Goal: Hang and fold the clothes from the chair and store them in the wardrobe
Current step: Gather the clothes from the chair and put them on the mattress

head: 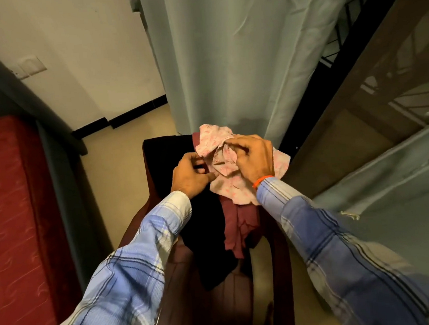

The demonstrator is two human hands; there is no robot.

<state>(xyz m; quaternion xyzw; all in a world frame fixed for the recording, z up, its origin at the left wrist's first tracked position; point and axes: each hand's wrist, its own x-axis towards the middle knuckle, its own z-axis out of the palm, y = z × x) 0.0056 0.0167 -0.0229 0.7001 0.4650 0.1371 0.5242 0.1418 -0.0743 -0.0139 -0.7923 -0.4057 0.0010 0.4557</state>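
Observation:
A dark maroon plastic chair stands below me with clothes draped over its back and seat. A pale pink patterned garment lies bunched on top at the chair's back. My right hand grips a fold of it from above. My left hand is curled beside it and pinches the garment's left edge. Under the pink piece lie a black garment and a maroon garment, both hanging down onto the seat.
A pale green curtain hangs right behind the chair. A red mattress with a grey frame fills the left side. A wooden door stands at the right. Cream floor shows between bed and chair.

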